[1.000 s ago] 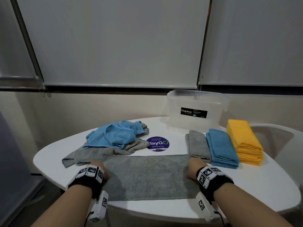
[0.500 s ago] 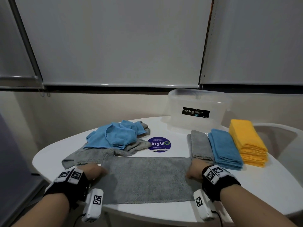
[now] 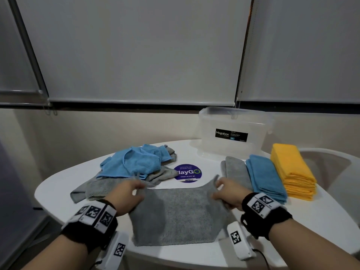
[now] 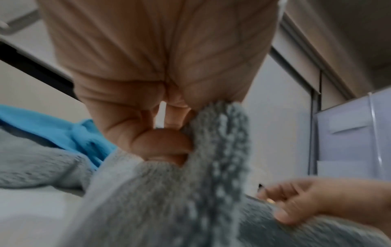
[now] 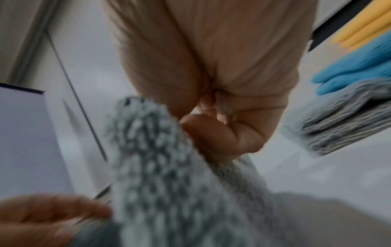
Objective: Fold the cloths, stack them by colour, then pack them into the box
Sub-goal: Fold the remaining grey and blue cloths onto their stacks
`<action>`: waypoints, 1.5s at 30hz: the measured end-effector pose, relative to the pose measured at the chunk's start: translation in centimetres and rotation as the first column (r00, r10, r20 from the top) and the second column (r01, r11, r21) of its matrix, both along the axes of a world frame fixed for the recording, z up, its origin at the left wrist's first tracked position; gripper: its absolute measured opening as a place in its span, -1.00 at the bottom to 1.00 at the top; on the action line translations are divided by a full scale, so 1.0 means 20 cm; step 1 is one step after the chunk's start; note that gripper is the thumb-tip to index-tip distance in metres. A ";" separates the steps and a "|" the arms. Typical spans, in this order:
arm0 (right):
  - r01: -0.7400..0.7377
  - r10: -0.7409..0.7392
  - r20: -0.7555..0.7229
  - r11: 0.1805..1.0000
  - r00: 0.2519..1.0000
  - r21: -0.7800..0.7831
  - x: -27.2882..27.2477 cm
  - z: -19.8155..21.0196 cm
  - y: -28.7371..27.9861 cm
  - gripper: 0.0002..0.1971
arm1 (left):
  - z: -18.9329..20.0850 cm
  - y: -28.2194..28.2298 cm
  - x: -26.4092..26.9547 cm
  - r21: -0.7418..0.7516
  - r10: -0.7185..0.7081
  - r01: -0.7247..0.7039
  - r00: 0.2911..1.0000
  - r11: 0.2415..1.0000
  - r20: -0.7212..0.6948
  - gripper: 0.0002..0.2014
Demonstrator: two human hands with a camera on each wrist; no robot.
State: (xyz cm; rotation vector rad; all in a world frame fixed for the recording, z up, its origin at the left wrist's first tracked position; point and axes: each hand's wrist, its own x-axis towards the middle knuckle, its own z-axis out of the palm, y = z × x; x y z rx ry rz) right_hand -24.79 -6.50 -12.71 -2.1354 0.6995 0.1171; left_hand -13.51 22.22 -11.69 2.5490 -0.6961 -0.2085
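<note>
Corners of the flat grey terry cloth (image 3: 181,213) are up off the round white table (image 3: 321,221) now; half a second back both hands sat low at its short ends, pressing it flat. The left hand (image 3: 124,197) pinches the far-left corner between thumb and curled fingers, and the right hand (image 3: 228,193) does the same at the far-right corner (wrist views confirm cloth clamped under each thumb). Both hands have closed in toward each other, so the far edge sags between them while the near half lies on the table at 6 o'clock.

My read: smoothing is done and the next fold has started. Which way the raised edge will go can't be told from here.

Sorted piles sit at 2 o'clock: the folded grey stack (image 3: 235,170), just beside it the folded blue stack (image 3: 265,178), then the tall folded yellow stack (image 3: 292,172). This cloth likely goes on the grey one.

Unfolded heap of blue and grey cloths (image 3: 134,166) waits at 10 o'clock, so folding is far from over. The clear plastic lidded box (image 3: 233,131) stands at 1 o'clock, nothing packed in it as far as I can see. A purple round sticker (image 3: 188,173) is at 12 o'clock, just past the held cloth.
</note>
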 end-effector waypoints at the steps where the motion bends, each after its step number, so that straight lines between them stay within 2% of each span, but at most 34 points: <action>1: -0.045 0.046 0.023 0.999 0.999 -0.022 0.02 0.01 0.05 -0.80 | 0.00 -0.06 -0.02 0.002 -0.003 0.003 1.000 1.000 0.006 -0.65; 4: -0.112 0.115 0.032 0.989 0.993 -0.095 0.10 -0.01 0.20 -0.77 | -0.03 -0.23 -0.05 0.093 -0.008 0.011 0.999 0.996 -0.037 -0.59; 6: -0.101 0.100 -0.030 0.994 0.995 -0.030 0.14 -0.05 0.29 -0.79 | -0.08 -0.34 -0.08 0.175 -0.043 0.050 0.998 0.983 -0.041 -0.62; 8: -0.104 0.104 -0.084 0.995 0.991 0.008 0.16 -0.09 0.36 -0.72 | -0.13 -0.40 -0.10 0.197 -0.057 0.063 0.998 0.978 -0.040 -0.68; 12: -0.165 0.155 -0.135 0.984 0.979 -0.065 0.19 -0.13 0.42 -0.73 | -0.23 -0.45 -0.11 0.254 -0.073 0.081 0.996 0.964 -0.044 -0.72; 19: -0.282 0.256 -0.156 0.943 0.954 -0.177 0.20 -0.12 0.46 -0.75 | -0.29 -0.45 -0.11 0.203 -0.089 0.093 0.996 0.975 -0.031 -0.71; 22: -0.327 0.293 -0.162 0.908 0.942 -0.263 0.20 -0.11 0.48 -0.73 | -0.28 -0.45 -0.12 0.193 -0.107 0.113 0.993 0.975 -0.043 -0.62; 25: -0.394 0.354 -0.186 0.876 0.917 -0.278 0.20 -0.08 0.49 -0.72 | -0.29 -0.45 -0.13 0.156 -0.067 0.079 0.994 0.985 -0.081 -0.51; 27: -0.446 0.393 -0.219 0.832 0.893 -0.330 0.19 -0.06 0.48 -0.75 | -0.28 -0.46 -0.13 0.131 -0.007 0.018 0.997 0.991 -0.079 -0.57; 30: -0.465 0.410 -0.219 0.793 0.885 -0.393 0.19 -0.06 0.46 -0.68 | -0.28 -0.48 -0.14 0.209 0.020 -0.010 0.999 0.978 -0.044 -0.64; 33: -0.499 0.430 -0.255 0.739 0.866 -0.453 0.20 -0.08 0.43 -0.68 | -0.30 -0.50 -0.18 0.266 -0.032 0.042 0.999 0.963 -0.041 -0.63; 36: -0.462 0.365 -0.283 0.693 0.887 -0.553 0.21 -0.09 0.37 -0.65 | -0.31 -0.51 -0.21 0.322 -0.063 0.061 0.998 0.945 -0.003 -0.60; 38: -0.442 0.338 -0.287 0.628 0.896 -0.641 0.19 -0.08 0.30 -0.63 | -0.32 -0.51 -0.23 0.383 -0.141 0.120 0.990 0.916 0.027 -0.58; 40: -0.451 0.321 -0.318 0.584 0.892 -0.675 0.16 -0.08 0.22 -0.60 | -0.31 -0.49 -0.23 0.382 -0.256 0.231 0.967 0.895 0.017 -0.59; 42: -0.451 0.300 -0.337 0.591 0.892 -0.668 0.12 -0.08 0.13 -0.61 | -0.30 -0.47 -0.22 0.346 -0.377 0.355 0.926 0.868 -0.005 -0.56; 45: -0.440 0.295 -0.332 0.696 0.896 -0.568 0.07 -0.06 0.04 -0.69 | -0.28 -0.45 -0.18 0.321 -0.497 0.467 0.868 0.824 0.015 -0.52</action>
